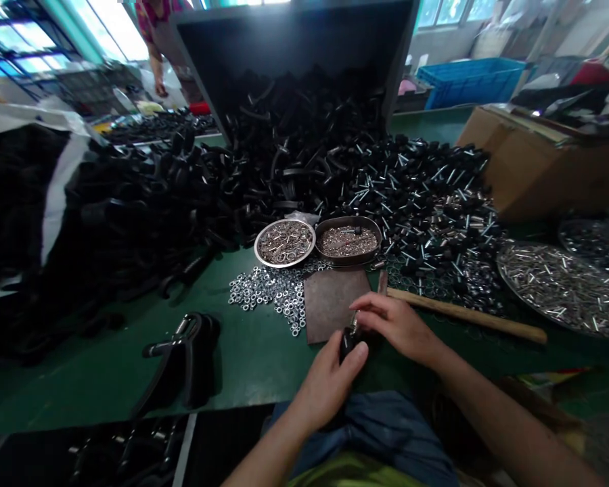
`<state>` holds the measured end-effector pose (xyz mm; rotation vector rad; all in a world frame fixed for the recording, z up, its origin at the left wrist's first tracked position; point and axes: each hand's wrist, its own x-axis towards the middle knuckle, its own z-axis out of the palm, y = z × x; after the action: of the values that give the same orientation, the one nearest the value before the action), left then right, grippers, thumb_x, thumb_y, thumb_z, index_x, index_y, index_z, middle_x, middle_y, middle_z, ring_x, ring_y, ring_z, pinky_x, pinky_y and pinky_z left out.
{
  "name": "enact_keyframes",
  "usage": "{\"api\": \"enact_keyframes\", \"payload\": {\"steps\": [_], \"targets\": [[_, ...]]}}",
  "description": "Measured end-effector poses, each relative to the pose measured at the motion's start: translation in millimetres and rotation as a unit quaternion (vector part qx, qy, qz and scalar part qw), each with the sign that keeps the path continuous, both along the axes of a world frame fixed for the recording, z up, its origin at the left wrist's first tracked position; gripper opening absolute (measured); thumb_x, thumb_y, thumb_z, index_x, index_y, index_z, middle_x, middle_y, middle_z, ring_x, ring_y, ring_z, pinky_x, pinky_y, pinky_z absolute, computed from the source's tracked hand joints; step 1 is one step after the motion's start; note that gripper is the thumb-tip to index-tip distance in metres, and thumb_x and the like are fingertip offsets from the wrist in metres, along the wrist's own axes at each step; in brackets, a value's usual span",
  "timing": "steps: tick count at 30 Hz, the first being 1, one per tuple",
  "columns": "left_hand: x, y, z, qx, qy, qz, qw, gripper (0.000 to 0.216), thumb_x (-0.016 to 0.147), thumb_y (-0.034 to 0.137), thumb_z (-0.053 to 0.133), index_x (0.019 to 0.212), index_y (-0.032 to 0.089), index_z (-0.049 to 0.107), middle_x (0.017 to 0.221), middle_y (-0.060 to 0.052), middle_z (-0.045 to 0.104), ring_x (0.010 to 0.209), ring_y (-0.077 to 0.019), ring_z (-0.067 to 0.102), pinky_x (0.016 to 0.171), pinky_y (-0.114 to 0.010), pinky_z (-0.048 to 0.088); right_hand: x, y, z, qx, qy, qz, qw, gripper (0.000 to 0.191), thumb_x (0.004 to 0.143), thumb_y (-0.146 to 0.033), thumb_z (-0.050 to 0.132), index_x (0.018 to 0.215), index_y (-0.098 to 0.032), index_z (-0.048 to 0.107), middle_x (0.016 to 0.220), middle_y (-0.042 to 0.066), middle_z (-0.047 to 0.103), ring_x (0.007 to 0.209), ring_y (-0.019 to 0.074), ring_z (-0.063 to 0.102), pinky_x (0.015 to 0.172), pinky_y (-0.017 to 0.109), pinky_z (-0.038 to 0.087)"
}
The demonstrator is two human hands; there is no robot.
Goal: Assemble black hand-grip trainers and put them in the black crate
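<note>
Two hands meet on a small black knob (346, 341) — left hand (329, 382) grips it, right hand (396, 325) pinches its metal end.

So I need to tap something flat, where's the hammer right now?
In the head view, the hammer lies on the green table right of the brown plate, just beyond the right hand.
</note>
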<state>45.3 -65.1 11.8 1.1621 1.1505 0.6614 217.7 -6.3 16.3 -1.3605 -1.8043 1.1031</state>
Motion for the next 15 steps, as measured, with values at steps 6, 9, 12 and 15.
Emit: {"api": "enact_keyframes", "payload": {"steps": [6, 9, 12, 15], "targets": [[-10.1, 4.0, -2.5, -0.152, -0.170, 0.044, 0.973, 0.047, 0.080, 0.059, 0.050, 0.087, 0.013, 0.055, 0.066, 0.000, 0.051, 0.048, -0.0068, 0.042, 0.042, -0.018, 0.031, 71.6, 44.7, -16.3, 0.116, -0.320, -0.054, 0.939, 0.014, 0.079, -0.021, 0.056, 0.081, -0.019, 0.069, 0.089, 0.006, 0.064, 0.089, 0.0200, 0.057, 0.080, 0.032, 0.042], [-12.5, 7.2, -3.5, -0.171, -0.175, 0.099, 0.964, 0.047, 0.079, 0.059, 0.052, 0.087, 0.013, 0.056, 0.063, 0.002, 0.048, 0.049, -0.0059, 0.041, 0.042, -0.017, 0.031, 82.4, 57.3, -25.3, 0.109, -0.363, -0.040, 0.925, 0.013, 0.079, -0.024, 0.056, 0.079, -0.022, 0.069, 0.088, 0.005, 0.063, 0.089, 0.0201, 0.056, 0.079, 0.032, 0.041], [-12.8, 9.3, -4.7, -0.170, -0.191, 0.123, 0.959, 0.048, 0.079, 0.059, 0.053, 0.089, 0.013, 0.056, 0.063, 0.003, 0.046, 0.050, -0.0058, 0.040, 0.044, -0.017, 0.031, 76.8, 57.9, -24.2, 0.121, -0.349, -0.048, 0.928, 0.013, 0.080, -0.024, 0.054, 0.075, -0.021, 0.065, 0.089, 0.006, 0.062, 0.091, 0.0203, 0.054, 0.081, 0.034, 0.041], [-10.5, 11.9, -5.7, -0.179, -0.227, 0.136, 0.948, 0.054, 0.079, 0.064, 0.049, 0.091, 0.012, 0.057, 0.067, 0.002, 0.047, 0.054, -0.0064, 0.041, 0.047, -0.017, 0.033, 57.8, 43.6, -8.6, 0.104, -0.178, -0.059, 0.977, 0.013, 0.083, -0.027, 0.050, 0.081, -0.019, 0.059, 0.094, 0.007, 0.061, 0.093, 0.0201, 0.055, 0.082, 0.036, 0.043]]}}
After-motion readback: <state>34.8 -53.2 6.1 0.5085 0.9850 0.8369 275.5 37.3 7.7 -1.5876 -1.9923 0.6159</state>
